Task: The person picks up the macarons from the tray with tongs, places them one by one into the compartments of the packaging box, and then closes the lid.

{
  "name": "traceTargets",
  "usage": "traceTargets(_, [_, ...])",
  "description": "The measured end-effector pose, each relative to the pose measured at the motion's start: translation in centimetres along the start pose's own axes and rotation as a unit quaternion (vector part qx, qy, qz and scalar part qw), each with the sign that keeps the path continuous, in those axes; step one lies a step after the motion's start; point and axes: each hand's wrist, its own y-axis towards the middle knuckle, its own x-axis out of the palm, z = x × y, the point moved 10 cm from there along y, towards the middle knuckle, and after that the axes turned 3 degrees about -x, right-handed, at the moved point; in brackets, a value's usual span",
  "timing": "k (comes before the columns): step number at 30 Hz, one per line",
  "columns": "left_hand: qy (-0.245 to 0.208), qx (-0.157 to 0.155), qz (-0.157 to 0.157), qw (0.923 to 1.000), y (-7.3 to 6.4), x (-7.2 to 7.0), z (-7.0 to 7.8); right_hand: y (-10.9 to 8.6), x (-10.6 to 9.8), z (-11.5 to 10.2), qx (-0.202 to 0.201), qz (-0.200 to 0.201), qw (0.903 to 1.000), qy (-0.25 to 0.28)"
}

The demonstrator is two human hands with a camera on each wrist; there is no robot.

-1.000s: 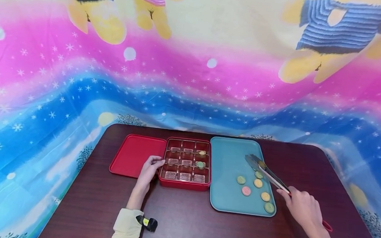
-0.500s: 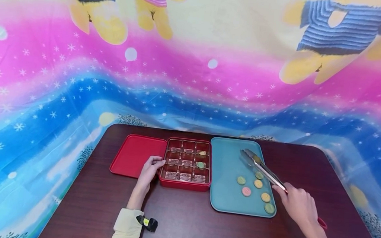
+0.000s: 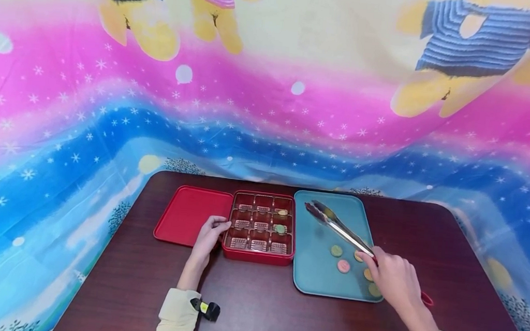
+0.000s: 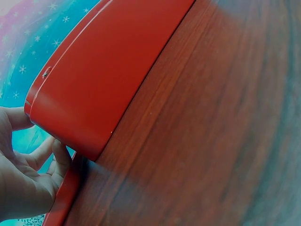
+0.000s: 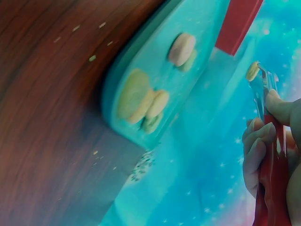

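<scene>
My right hand [image 3: 398, 280] grips red-handled metal tongs [image 3: 346, 234] over the teal tray [image 3: 305, 278]. In the right wrist view, a yellowish macaron [image 5: 252, 71] sits at the tips of the tongs. Several macarons lie on the tray, among them a green one [image 3: 335, 250] and a pink one [image 3: 343, 266]; others are partly hidden by my right hand. My left hand [image 3: 208, 236] holds the left edge of a red box [image 3: 258, 257] with a divided insert. A yellow macaron [image 3: 282, 212] and a green macaron [image 3: 280, 229] sit in its right-hand compartments.
The red lid [image 3: 191, 217] lies flat on the dark wooden table [image 3: 253, 310], left of the box. The tray stands close against the box's right side. A printed cloth [image 3: 269, 108] hangs behind the table's far edge.
My right hand and the tongs have moved left across the tray, bringing the tong tips closer to the box. My left hand stays at the box's edge.
</scene>
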Motion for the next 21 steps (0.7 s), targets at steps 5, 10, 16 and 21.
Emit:
traceTargets(5, [-0.003, 0.0, 0.0, 1.0, 0.0, 0.0, 0.0, 0.3, 0.0, -2.1, -0.026, 0.001, 0.9997, 0.004])
traceTargets(10, [-0.003, -0.003, -0.001, 1.0, -0.1, 0.1, 0.0, 0.4, 0.0, -3.7, -0.035, -0.013, 0.9992, 0.009])
traceTargets(16, [-0.008, -0.003, 0.001, 1.0, 0.0, 0.0, 0.1, 0.2, 0.4, -5.4, -0.051, -0.016, 0.9984, 0.019])
traceTargets(21, [-0.005, -0.003, 0.002, 1.0, -0.1, 0.0, 0.2, -0.3, 1.4, -6.7, -0.06, -0.033, 0.9969, 0.038])
